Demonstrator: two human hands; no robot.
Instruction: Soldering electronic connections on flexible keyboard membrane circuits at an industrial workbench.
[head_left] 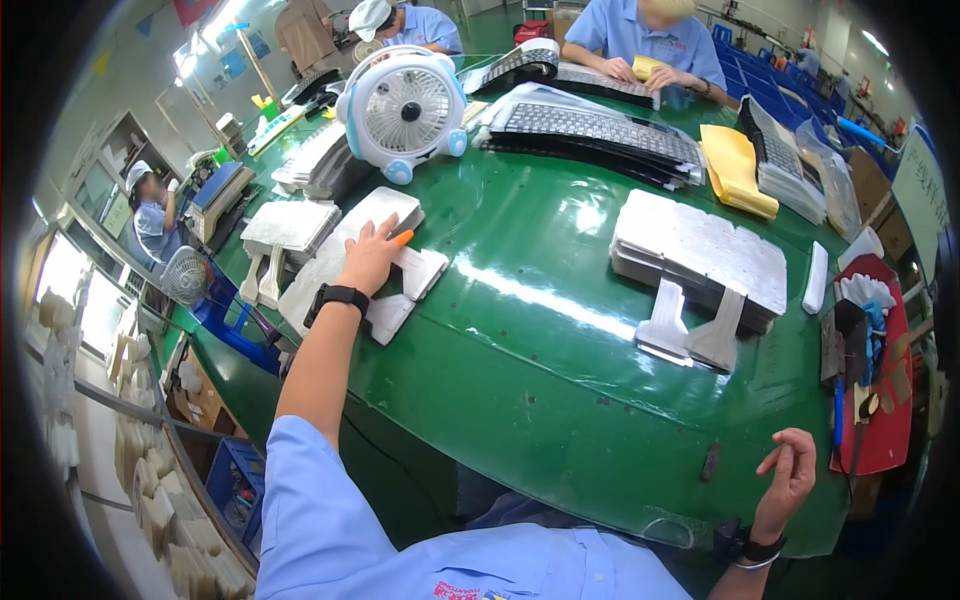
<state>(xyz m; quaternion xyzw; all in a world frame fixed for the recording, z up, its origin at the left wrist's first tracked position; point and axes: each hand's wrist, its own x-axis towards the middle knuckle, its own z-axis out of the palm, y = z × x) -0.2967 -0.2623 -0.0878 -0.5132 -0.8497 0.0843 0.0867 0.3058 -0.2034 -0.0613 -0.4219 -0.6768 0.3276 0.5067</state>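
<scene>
My left hand (370, 260), wearing a black wristband and with something orange at one finger, lies with spread fingers on a stack of flat white pieces (395, 204). Two white flared tabs (392, 315) stick out beside that stack, below the hand. My right hand (788, 482) hovers over the front right part of the table, fingers loosely bent and holding nothing. Beyond it sits another white stack (705, 245), with two flared tabs (690, 335) extending toward me. A third white stack (290, 225) is left of my left hand.
The green table (520, 390) curves along my front. A white and blue fan (405, 112) stands past my left hand. Keyboard-like sheets (600, 135) and a yellow cloth (735, 170) lie at the back. At right is a red board (890, 400) with tools. Co-workers sit opposite.
</scene>
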